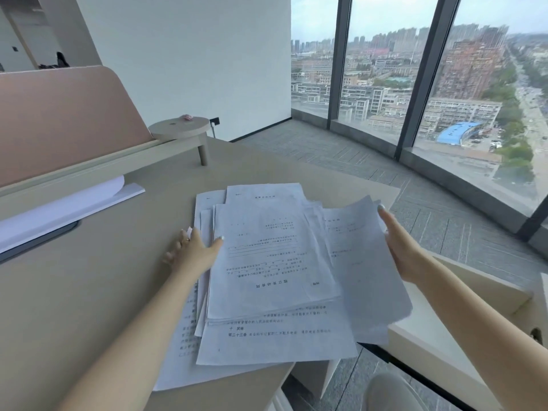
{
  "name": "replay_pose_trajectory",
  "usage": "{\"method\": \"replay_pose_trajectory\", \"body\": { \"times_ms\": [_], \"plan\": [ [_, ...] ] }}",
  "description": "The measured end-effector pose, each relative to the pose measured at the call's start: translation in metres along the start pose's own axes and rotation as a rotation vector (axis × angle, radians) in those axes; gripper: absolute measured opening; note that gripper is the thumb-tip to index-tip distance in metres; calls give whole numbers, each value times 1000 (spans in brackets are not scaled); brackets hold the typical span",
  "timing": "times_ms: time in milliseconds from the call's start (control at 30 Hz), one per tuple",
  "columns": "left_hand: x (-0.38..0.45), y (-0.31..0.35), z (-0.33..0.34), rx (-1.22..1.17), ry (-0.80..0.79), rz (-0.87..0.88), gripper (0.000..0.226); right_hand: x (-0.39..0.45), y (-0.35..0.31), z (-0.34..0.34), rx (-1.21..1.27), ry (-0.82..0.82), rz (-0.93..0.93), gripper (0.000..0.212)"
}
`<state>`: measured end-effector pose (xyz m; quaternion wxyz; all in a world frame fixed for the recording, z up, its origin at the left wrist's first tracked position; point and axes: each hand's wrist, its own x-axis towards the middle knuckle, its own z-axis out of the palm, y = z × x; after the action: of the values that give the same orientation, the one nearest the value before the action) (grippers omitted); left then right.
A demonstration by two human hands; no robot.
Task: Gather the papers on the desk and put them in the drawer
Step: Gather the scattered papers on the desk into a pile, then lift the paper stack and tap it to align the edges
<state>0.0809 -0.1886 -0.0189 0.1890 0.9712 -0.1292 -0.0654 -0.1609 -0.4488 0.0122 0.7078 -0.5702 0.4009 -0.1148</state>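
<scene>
Papers [275, 262] sit in a rough, unsquared pile at desk [89, 292] edge. Left hand [192, 252] spread flat against pile's left side; right hand [400, 247] open, lifting right-side sheets. Drawer [462, 315] open at right, looks empty. Squaring and transfer remain.

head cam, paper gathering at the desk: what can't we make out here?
Head view only:
- Loose pile of white printed sheets: count unclear, sheets overlap; print too small to read.
- Left hand: thumb on the pile, fingers partly under the edge.
- Right hand: fingers hidden behind the sheets.
- Beige open drawer: inside hidden by paper and forearm.
- Dark flat device: mostly under a white folded sheet.
</scene>
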Motion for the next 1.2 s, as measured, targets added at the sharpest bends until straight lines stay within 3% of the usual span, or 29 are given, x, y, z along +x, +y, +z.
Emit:
{"method": "replay_pose_trajectory", "body": {
  "times_ms": [100,233,333,400,533,667,767,833,967,1100,1200],
  "plan": [
    [3,-9,-10,-152,103,1,73,-2,0,-9,-81,-36,33,49],
    [15,-8,-40,-616,-77,-155,61,-1,2,-5,-204,-34,-14,33],
    [15,-7,-45,-475,-196,-160,47,0,4,8,-194,-74,-10,28],
    [11,-5,-43,-403,-250,-119,56,2,6,18,-188,-110,-13,26],
    [11,-4,-42,-600,-389,-33,64,10,7,35,-161,-143,-13,29],
    [2,4,-39,-636,-579,25,39,16,5,54,-226,-128,26,22],
    [-5,16,-31,-538,-480,101,47,14,3,68,-244,-86,19,19],
    [-8,23,-29,-532,-375,145,36,14,1,76,-234,-16,-35,33],
    [-15,28,-24,-623,-528,192,32,20,0,74,-384,163,-297,66],
    [-23,25,-16,-762,-472,289,29,30,4,54,-451,160,-295,53],
    [-26,30,-20,-933,-412,301,27,28,-12,43,-165,59,-257,49]
  ]
}}
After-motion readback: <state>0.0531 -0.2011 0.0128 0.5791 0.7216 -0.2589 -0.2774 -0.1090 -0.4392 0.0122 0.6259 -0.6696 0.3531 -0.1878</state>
